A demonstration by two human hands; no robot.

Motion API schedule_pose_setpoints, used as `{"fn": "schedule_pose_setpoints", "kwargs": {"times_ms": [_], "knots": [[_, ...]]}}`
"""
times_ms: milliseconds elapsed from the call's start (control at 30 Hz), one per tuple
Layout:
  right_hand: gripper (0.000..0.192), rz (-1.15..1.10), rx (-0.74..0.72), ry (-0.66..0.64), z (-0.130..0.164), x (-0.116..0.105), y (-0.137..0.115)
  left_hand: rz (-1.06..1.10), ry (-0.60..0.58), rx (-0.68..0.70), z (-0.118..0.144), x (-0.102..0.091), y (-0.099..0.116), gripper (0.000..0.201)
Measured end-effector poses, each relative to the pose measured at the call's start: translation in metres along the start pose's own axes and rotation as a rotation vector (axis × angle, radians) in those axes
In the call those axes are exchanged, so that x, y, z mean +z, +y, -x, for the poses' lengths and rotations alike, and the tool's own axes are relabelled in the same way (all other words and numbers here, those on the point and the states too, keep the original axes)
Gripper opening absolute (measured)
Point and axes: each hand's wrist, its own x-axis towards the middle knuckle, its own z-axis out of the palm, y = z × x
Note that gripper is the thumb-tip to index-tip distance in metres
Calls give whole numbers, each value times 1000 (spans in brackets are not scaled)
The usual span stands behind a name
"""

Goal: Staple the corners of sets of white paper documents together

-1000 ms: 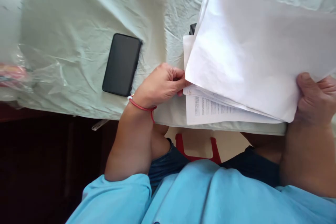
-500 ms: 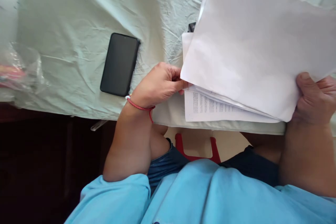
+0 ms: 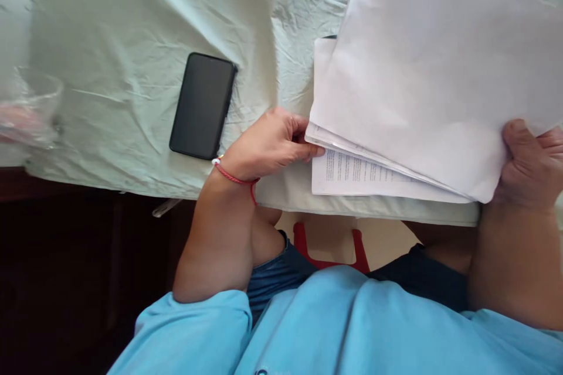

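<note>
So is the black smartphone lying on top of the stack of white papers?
No, the black smartphone lies face up on the pale green cloth, apart from the stack of white papers, beyond the left hand.

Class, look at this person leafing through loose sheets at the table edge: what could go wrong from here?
1. The white paper stack is lifted and fanned by the right hand, so sheets might slip out of order.
2. The printed bottom sheet lies near the table edge; the left hand could nudge it off.

Pale green wrinkled tablecloth (image 3: 132, 29) in soft daylight, dark floor (image 3: 65, 281) beneath.
</note>
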Motion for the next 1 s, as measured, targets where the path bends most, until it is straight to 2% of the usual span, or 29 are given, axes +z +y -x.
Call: {"fn": "schedule_pose_setpoints", "kwargs": {"times_ms": [100, 400, 600, 767, 1000], "knots": [[57, -5, -22, -9, 1, 3, -2, -39, -47, 10, -1, -1, 1, 25], [55, 9, 6, -17, 2, 2, -6, -55, -26, 42, 0, -1, 0, 32], [53, -12, -1, 8, 3, 5, -4, -45, 18, 13, 0, -1, -2, 56], [56, -16, 3, 12, 0, 3, -1, 104, -23, 54, 2, -3, 0, 30], [53, -33, -3, 9, 0, 0, 3, 37, 31, 10, 4, -6, -2, 32]]}}
